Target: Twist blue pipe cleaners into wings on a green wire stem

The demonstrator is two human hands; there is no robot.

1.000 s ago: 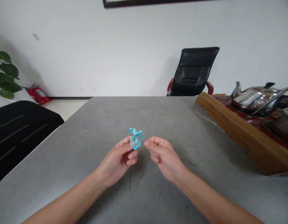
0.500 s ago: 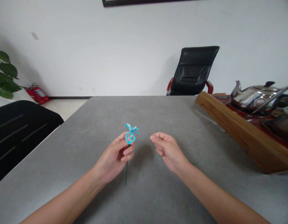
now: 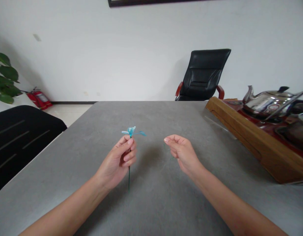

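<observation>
My left hand (image 3: 122,160) is closed around the thin green stem of a blue craft flower (image 3: 130,131), thumb and fingertips just beneath its head. The stem stands nearly upright, its lower end sticking out below the fist. Light blue loops and petals spread to both sides at the top, with whitish beading on them. To the right and apart from the flower, my right hand (image 3: 182,149) is held in a pinch, thumb against forefinger. Faint green specks show beside its fingers; whatever lies in the pinch is too small to make out.
Both hands are above a grey table (image 3: 151,114). At right stands a wooden tea tray (image 3: 254,147) with a steel kettle (image 3: 269,101). A black office chair (image 3: 205,75) is behind the table; another black chair (image 3: 23,141), a plant (image 3: 5,75) and red fire extinguishers (image 3: 40,98) are at left.
My left hand has moved slightly left and turned the flower, so its curled loop no longer faces me and its petals show edge-on. My right hand has drawn a little to the right, still pinched.
</observation>
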